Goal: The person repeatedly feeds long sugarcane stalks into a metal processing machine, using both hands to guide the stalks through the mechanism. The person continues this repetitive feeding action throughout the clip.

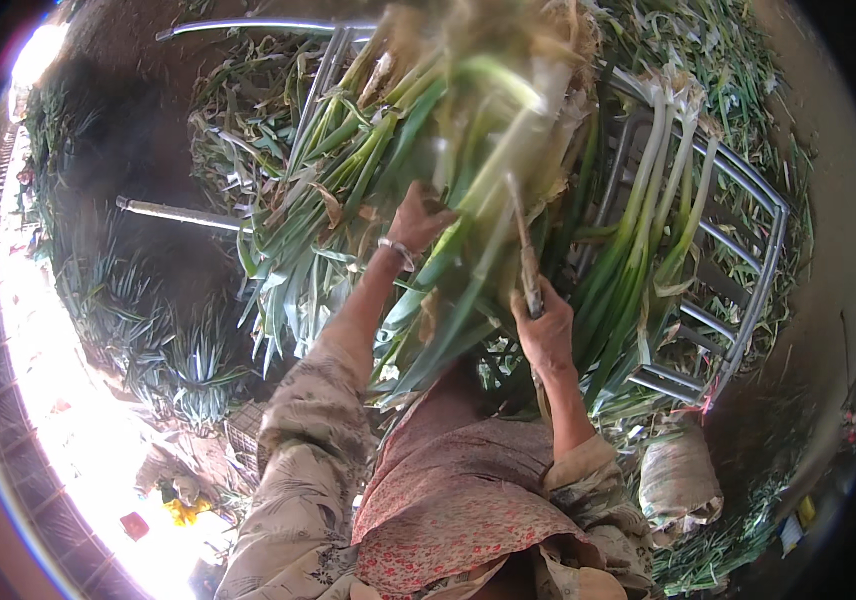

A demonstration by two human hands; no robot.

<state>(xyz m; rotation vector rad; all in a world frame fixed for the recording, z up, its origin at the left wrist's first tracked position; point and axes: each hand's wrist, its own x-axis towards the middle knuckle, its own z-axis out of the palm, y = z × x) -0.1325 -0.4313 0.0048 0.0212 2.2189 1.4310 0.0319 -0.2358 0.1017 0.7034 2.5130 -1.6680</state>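
Long green onions with white stems lie in a thick pile in front of me. My left hand (pixel 419 219), with a bangle at the wrist, has its fingers curled at the edge of a long green onion stalk (pixel 476 191). That stalk slants up to the right, its upper end blurred. In my right hand (pixel 545 324) is a knife (pixel 527 251) with a worn handle, its narrow blade pointing up and away from me. Just right of that hand, a bunch of green onions (pixel 642 202) rests on a metal frame (pixel 762 277), roots away from me.
Trimmed leaves (pixel 248 112) litter the floor around the frame. More green onions (pixel 202 367) stand at the left. A metal leg (pixel 180 214) sticks out leftward. A wrapped bundle (pixel 679 476) sits at the lower right, and a plastic crate (pixel 246 435) at the lower left.
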